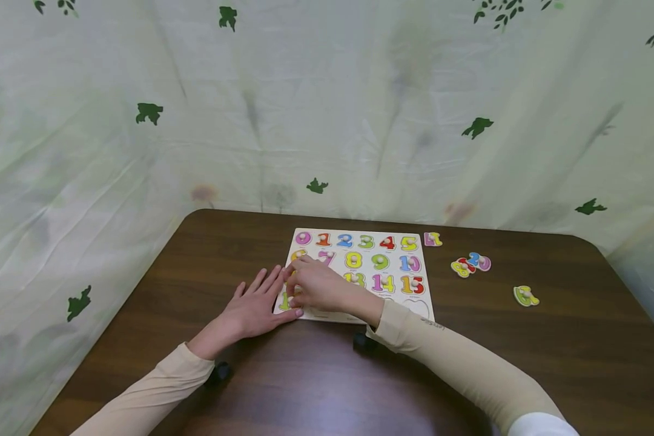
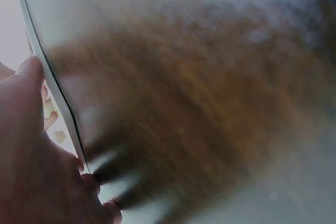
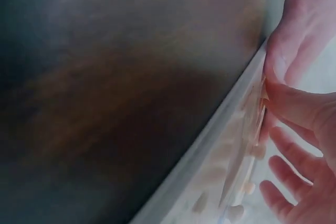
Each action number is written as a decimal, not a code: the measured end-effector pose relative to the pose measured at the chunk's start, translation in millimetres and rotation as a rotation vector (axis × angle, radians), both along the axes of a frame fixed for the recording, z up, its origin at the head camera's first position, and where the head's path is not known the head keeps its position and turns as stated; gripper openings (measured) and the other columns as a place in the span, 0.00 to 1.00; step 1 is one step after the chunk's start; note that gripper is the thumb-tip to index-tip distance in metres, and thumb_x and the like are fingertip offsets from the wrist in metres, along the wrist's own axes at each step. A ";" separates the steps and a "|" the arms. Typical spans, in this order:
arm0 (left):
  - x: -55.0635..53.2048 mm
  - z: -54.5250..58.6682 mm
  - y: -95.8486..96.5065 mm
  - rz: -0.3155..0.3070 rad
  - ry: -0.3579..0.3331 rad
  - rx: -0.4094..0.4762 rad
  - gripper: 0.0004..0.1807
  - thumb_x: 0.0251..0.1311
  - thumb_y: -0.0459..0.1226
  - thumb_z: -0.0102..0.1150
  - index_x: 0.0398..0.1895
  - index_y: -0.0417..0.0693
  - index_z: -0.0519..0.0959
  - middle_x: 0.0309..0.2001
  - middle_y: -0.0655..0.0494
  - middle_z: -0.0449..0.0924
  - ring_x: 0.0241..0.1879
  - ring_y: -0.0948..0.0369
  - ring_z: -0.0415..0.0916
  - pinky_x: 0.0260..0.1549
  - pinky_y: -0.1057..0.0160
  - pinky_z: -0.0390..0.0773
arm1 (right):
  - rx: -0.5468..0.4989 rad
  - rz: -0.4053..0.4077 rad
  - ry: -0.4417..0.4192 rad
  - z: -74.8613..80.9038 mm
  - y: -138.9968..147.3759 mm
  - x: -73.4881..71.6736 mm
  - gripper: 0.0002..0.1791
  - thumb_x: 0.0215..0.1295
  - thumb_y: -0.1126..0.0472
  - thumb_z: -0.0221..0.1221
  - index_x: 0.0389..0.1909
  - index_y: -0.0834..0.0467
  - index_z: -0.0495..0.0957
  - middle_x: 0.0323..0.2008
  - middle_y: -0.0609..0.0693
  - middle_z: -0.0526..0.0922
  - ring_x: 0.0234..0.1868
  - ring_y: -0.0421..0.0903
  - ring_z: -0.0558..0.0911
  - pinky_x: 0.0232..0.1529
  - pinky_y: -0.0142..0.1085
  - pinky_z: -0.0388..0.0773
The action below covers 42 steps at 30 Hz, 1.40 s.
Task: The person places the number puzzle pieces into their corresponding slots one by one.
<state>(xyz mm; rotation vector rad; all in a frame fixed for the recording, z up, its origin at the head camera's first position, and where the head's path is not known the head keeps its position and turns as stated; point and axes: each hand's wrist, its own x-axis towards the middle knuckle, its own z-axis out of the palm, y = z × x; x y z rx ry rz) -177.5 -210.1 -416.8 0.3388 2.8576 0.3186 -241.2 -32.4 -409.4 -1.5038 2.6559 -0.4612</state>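
A white number puzzle board (image 1: 427,275) lies on the table with coloured knobbed numbers in its rows. My left hand (image 1: 256,312) lies flat with fingers spread at the board's left edge, its thumb at the near left corner. In the left wrist view the thumb (image 2: 32,72) overlaps the board's rim. My right hand (image 1: 324,284) reaches across the board's left part, thumb and index finger pinching a green number piece (image 1: 284,301) at the lower left. In the right wrist view that thumb (image 3: 296,103) meets the piece, mostly hidden, while the other fingers spread apart.
Right of the board lie loose number pieces: a pink and yellow one (image 1: 433,240), a red and yellow one (image 1: 462,267) against a blue and pink one (image 1: 481,261), and a green and yellow one (image 1: 525,295). A patterned curtain (image 1: 349,121) hangs behind the brown table (image 1: 283,387).
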 end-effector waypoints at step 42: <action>-1.9 -1.9 3.7 0.032 -0.029 0.009 0.57 0.57 0.71 0.48 0.79 0.47 0.45 0.78 0.46 0.41 0.76 0.43 0.37 0.64 0.30 0.41 | -0.287 -0.474 -0.128 9.3 179.3 -15.4 0.07 0.61 0.61 0.68 0.39 0.57 0.85 0.55 0.56 0.78 0.59 0.56 0.72 0.60 0.53 0.66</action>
